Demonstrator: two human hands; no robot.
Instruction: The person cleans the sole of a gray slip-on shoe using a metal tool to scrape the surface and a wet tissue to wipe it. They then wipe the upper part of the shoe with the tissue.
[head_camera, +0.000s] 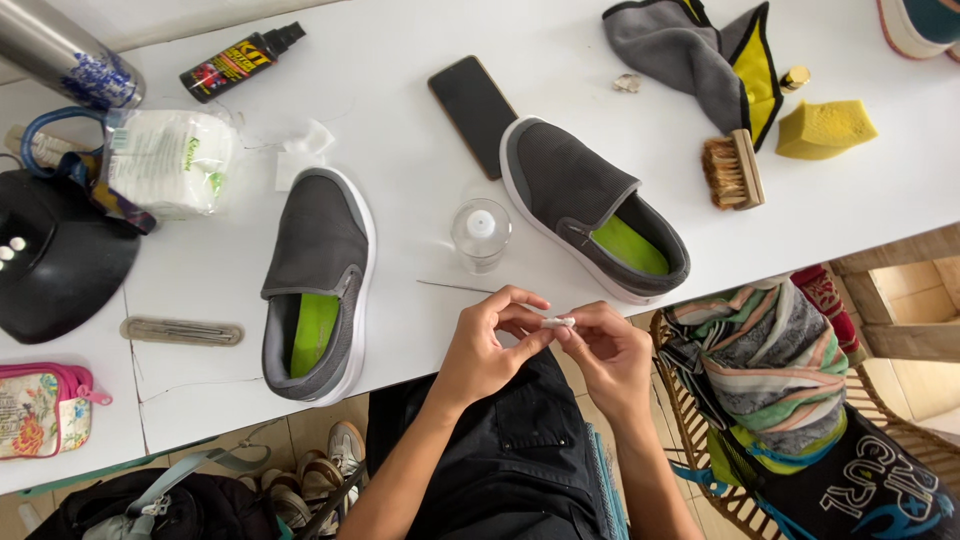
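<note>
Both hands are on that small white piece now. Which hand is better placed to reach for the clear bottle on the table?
Left, probably. The left hand sits almost directly below the clear bottle, while the right hand is further to the side, nearer the shoe. Both pinch the small white piece, so one must let go.

We note matt grey knit cloth on both shoes, with smooth white rubbery soles. The table is smooth, white, faintly cracked. The brush is bare wood with coarse bristles; the sponge porous yellow foam; the flask polished metal
</note>
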